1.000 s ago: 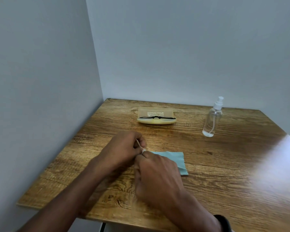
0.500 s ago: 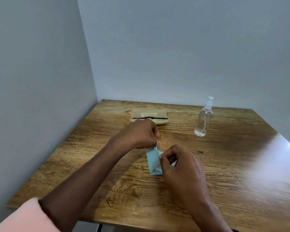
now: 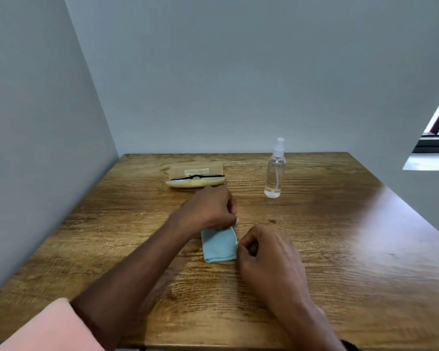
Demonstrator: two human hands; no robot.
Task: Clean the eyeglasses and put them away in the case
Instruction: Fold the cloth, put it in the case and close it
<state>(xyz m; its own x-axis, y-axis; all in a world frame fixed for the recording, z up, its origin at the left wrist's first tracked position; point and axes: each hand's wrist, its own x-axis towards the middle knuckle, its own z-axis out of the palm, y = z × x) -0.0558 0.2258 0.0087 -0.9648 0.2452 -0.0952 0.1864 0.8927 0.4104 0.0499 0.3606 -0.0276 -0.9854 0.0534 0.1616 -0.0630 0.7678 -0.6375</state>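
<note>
Folded narrower since 0.5 s ago: light blue cloth [image 3: 219, 245], now a small rectangle lying flat on the desk [image 3: 340, 262] between both hands. Left hand [image 3: 209, 209] at the cloth's 12 o'clock edge, curled nearly closed, fingertips pinching the upper right corner. Right hand [image 3: 266, 252] at the cloth's 3 o'clock side, also curled nearly closed, thumb and forefinger nipping the right edge. Pink sleeve [image 3: 43, 325] pushed up the left forearm. Eyeglasses [image 3: 197, 177], black-framed and folded, resting in the open tan case [image 3: 195, 173] at 12 o'clock from the hands, near the desk's far edge. Clear spray bottle [image 3: 274, 173] standing upright at 1 o'clock, well apart from the case.
</note>
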